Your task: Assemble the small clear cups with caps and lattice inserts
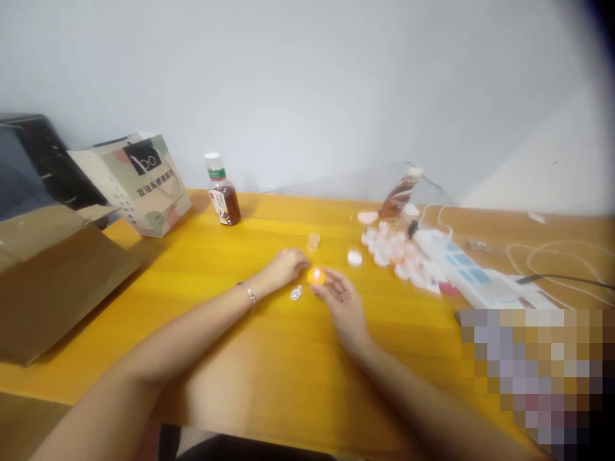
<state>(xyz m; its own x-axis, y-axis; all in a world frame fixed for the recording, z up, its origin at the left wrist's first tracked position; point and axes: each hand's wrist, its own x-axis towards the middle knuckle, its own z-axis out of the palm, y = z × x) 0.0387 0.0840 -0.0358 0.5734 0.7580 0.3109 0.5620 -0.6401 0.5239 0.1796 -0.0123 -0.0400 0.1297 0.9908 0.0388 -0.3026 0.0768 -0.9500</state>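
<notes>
My right hand [346,306] pinches a small round orange object [316,276] with a bright spot at its centre; blur hides its exact kind. My left hand [287,266], with a metal bracelet on its wrist, is just left of it. Its fingers are curled together, and anything between them is hidden. Below the left fingers lies a small white patterned piece [296,293] on the yellow wooden table [230,365]. Behind the hands are a small clear, pinkish round container [314,241] and, to the right, a whitish round piece [354,258].
A pile of pale round pieces [384,243] lies beside a white power strip [468,269] with cables. Two brown drink bottles stand behind, one at left [223,195] and one at right [400,195]. A paper bag [148,186] and cardboard box [62,275] occupy the left.
</notes>
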